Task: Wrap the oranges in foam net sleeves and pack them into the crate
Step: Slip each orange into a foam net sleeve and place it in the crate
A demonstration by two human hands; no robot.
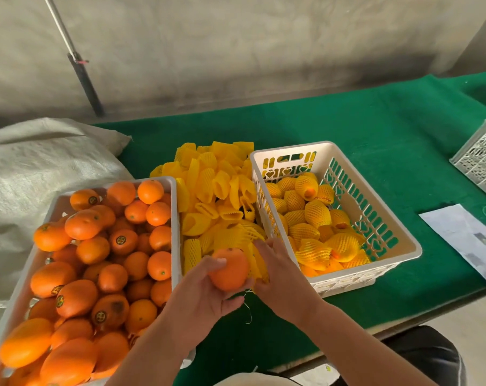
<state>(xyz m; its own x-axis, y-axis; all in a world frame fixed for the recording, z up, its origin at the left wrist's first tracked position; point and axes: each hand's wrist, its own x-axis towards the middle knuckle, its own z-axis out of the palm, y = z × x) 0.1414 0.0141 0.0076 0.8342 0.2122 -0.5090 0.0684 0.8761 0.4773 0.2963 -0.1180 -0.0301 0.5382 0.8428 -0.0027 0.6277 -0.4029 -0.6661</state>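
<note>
My left hand (205,291) grips a bare orange (230,270) just above the near edge of the yellow foam sleeve pile (216,196). My right hand (281,271) is right beside the orange and pinches a yellow foam net sleeve (257,263) against it. A white crate (163,183) at the left is heaped with several bare oranges (97,263). Another white crate (403,240) at the right holds several sleeved oranges (317,221).
A green cloth (375,135) covers the table. A grey woven sack (35,168) lies at the far left. A third white crate (481,160) sits at the right edge, with a sheet of paper (470,238) in front of it. A dark pole (84,79) leans on the wall.
</note>
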